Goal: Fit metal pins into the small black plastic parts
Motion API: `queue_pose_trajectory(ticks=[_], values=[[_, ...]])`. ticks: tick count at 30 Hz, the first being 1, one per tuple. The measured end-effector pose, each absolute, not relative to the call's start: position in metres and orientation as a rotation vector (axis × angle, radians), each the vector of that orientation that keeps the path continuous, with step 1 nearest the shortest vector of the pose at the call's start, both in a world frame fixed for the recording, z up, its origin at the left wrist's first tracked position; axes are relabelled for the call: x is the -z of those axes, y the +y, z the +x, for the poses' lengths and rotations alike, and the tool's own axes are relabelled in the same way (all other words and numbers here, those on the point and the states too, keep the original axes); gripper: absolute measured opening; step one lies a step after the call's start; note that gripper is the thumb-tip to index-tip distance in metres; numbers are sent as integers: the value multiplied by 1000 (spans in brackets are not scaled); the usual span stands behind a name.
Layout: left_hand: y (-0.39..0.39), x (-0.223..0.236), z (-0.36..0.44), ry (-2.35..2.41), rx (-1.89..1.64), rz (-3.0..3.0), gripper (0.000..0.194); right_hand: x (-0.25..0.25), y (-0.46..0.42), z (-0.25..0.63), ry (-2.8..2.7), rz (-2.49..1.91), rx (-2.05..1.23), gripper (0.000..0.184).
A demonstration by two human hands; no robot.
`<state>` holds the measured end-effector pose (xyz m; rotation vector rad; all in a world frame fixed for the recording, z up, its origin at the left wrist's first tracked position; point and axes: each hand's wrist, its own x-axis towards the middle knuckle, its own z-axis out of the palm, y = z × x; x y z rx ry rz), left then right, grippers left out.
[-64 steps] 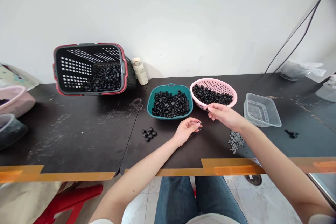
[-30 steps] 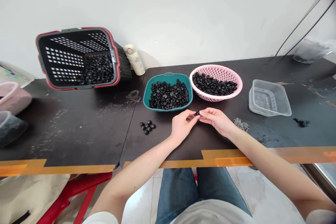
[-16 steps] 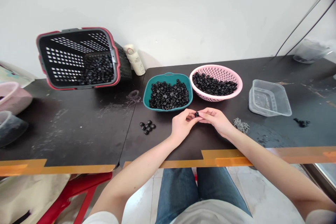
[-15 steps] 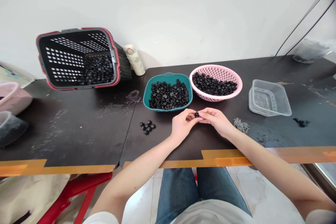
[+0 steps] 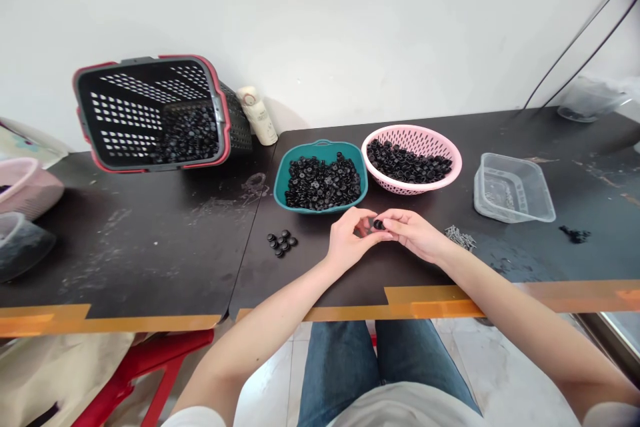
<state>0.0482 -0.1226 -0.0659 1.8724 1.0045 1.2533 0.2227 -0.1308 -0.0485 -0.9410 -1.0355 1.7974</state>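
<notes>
Over the table, in front of the teal basin, a small round black plastic part (image 5: 379,224) sits between my two hands. My right hand (image 5: 415,235) pinches it with thumb and forefinger. The curved thumb and forefinger of my left hand (image 5: 349,237) close around its other side, fingertips against it; the exact contact is partly hidden. Just behind my hands stand the teal basin (image 5: 280,181) full of black round parts and a pink colander (image 5: 440,140) with black parts. Several finished-looking black caps (image 5: 281,243) lie grouped left of my left hand. Grey screws (image 5: 461,238) lie piled beside my right forearm.
A clear plastic tub (image 5: 520,190) stands on the right, with small dark pieces (image 5: 575,235) beyond it. At the back left, a tipped dark basket (image 5: 225,120) holds black parts beside a white bottle (image 5: 259,117). Orange tape (image 5: 430,301) lines the table's front edge.
The black part has shifted slightly right and towards me and is turned in the fingers. My left thumb and forefinger are spread a little wider. The containers stay in place.
</notes>
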Motion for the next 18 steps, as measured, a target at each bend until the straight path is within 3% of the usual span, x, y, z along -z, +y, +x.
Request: queue_pose_trajectory(ticks=[13,18], values=[[-126,64,48,991,-1333,1994,23,51,-138,218,-1310,-1076,-1262,23],[-126,64,47,995,-1369,2034,22,50,-140,217,-1338,-1121,-1197,23]])
